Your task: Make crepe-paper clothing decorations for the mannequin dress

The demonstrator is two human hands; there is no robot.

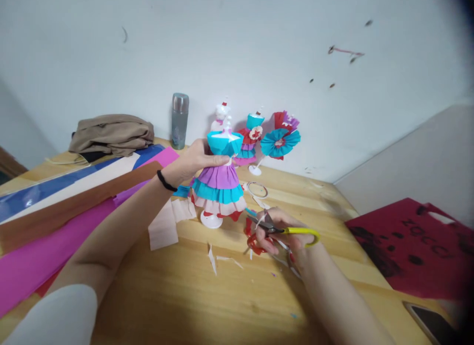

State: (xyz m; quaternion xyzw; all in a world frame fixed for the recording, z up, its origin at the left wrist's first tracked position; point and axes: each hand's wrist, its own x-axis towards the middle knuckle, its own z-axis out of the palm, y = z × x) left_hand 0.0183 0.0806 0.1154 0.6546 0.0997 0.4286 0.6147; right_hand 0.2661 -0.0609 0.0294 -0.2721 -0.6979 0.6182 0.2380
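Observation:
My left hand (203, 159) is closed around the waist of a small white dress form (212, 220). The form wears a tiered crepe-paper dress (218, 179) with a turquoise top and purple, turquoise and pale pink ruffles, red below. Its round white base rests on or just above the table. To the right of the skirt, my right hand (276, 231) is closed on scissors (274, 229), with a yellow handle loop lying back over the wrist. The blades point left at the hem. A glossy red piece (261, 243) shows by the fingers; what it is I cannot make out.
Two more paper-dressed forms, one with a red bodice (252, 132) and one with a turquoise rosette (280, 143), stand behind. Left lie crepe-paper sheets (74, 226), a brown cloth (113, 133) and a flask (179, 121). Paper scraps (212, 260), a red bag (411, 246) and a phone (431, 325) lie about.

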